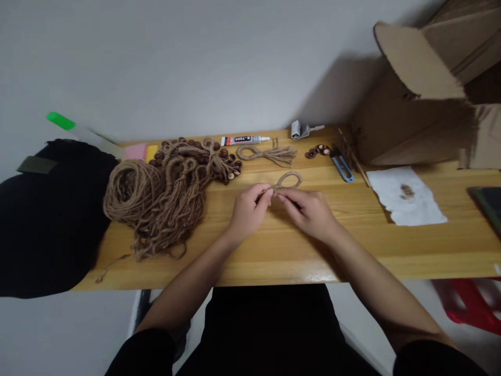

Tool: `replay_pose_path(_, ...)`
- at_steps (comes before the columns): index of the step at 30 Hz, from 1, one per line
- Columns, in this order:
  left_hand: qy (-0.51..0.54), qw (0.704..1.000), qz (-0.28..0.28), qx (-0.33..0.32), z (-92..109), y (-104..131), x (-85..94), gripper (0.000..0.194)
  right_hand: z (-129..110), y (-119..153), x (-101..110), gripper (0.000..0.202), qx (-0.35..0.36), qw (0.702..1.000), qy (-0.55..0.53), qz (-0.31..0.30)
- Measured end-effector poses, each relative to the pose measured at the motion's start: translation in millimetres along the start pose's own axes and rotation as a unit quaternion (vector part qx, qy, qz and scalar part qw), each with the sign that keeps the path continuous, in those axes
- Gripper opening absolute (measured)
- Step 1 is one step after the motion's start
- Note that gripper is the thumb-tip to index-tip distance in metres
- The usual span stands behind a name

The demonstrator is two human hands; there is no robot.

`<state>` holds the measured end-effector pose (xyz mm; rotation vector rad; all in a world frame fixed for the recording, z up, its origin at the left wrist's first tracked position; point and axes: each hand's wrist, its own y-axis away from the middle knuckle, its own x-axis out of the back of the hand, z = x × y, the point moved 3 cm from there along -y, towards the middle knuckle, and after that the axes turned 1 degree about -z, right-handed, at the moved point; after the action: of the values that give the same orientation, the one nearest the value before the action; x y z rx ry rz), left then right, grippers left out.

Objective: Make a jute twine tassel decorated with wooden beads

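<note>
A looped brown cord (290,174) is pinched between my two hands above the middle of the table, its loop pointing away from me. My left hand (251,209) closes thumb and fingers on the cord's near end. Close beside it, my right hand (309,210) grips the same cord at the base of the loop. Just beyond the hands lies a wrapped cord piece with a loop and loose strands (270,154). To the left rests a large pile of knotted cords (172,203) with dark round beads, next to a coil of cord (133,190).
Along the wall lie a glue tube (245,140) and a grey tape roll (300,129). Blue snips (343,166), white paper (418,209) and a cardboard box (410,125) are on the right. A black bag (50,219) covers the table's left end.
</note>
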<state>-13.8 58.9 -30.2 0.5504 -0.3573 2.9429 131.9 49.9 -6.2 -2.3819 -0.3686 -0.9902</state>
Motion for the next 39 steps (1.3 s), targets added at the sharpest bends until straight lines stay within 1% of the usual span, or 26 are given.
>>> replay_pose_path(4,-0.012,0.999,-0.018,0.034,-1.4,-1.1,-0.9,0.015,1.7,-0.1,-0.7,0.025,-0.018,1.0,-0.012,-0.006)
replay_pose_path(7,0.024,0.998,-0.032,0.055,-3.7,-2.1,-3.0,0.019,3.0,0.1,-1.9,0.024,-0.042,0.999,-0.016,-0.014)
replay_pose_path(9,0.061,0.995,-0.03,0.068,-6.1,-2.7,-4.3,0.021,3.8,-0.1,-2.9,0.023,-0.07,0.997,-0.026,-0.015)
replay_pose_path(11,0.105,0.991,-0.024,0.082,-8.6,-3.1,-5.8,0.024,4.4,-0.9,-4.3,0.023,-0.105,0.992,-0.065,-0.013)
replay_pose_path(13,0.159,0.981,-0.028,0.105,-10.6,-2.9,-8.1,0.03,4.7,-2.5,-6.8,0.024,-0.136,0.979,-0.153,-0.012)
replay_pose_path(15,0.225,0.965,-0.036,0.133,-11.0,-2.4,-10.7,0.036,5.2,-4.1,-10.3,0.026,-0.165,0.948,-0.271,-0.018)
replay_pose_path(18,0.322,0.93,-0.04,0.169,-7.2,-1.8,-13.1,0.038,7.6,-5.1,-16.0,0.029,-0.218,0.877,-0.427,-0.035)
replay_pose_path(21,0.401,0.889,-0.051,0.216,-0.8,-1.4,-14.2,0.032,11.3,-4.3,-20.4,0.031,-0.267,0.806,-0.525,-0.056)
replay_pose_path(24,0.469,0.84,-0.08,0.262,5.3,-0.5,-15.1,0.027,13.8,-3.7,-23.5,0.03,-0.294,0.75,-0.587,-0.087)
replay_pose_path(26,0.5,0.818,-0.11,0.262,8.3,0.3,-15.0,0.025,14.7,-3.7,-23.8,0.028,-0.301,0.728,-0.608,-0.097)
replay_pose_path(28,0.51,0.812,-0.146,0.243,9.6,1.2,-13.6,0.024,15.3,-3.5,-22.0,0.026,-0.304,0.717,-0.619,-0.099)
replay_pose_path(30,0.492,0.821,-0.188,0.221,9.5,2.0,-10.4,0.027,15.8,-2.7,-18.3,0.024,-0.302,0.711,-0.627,-0.104)
replay_pose_path(32,0.443,0.838,-0.243,0.206,9.6,2.5,-5.2,0.035,16.5,-1.1,-13.9,0.025,-0.295,0.708,-0.628,-0.132)
replay_pose_path(34,0.364,0.855,-0.314,0.193,11.6,2.5,0.8,0.04,17.6,1.2,-9.8,0.027,-0.286,0.711,-0.616,-0.185)
replay_pose_path(36,0.27,0.862,-0.398,0.16,16.0,3.0,5.1,0.039,18.1,3.8,-7.3,0.028,-0.266,0.721,-0.581,-0.267)
replay_pose_path(38,0.183,0.852,-0.478,0.111,20.7,5.3,5.2,0.031,17.1,6.2,-6.8,0.025,-0.225,0.733,-0.532,-0.36)
replay_pose_path(39,0.145,0.845,-0.508,0.088,22.0,7.3,3.8,0.027,16.3,7.3,-7.4,0.024,-0.2,0.737,-0.505,-0.401)
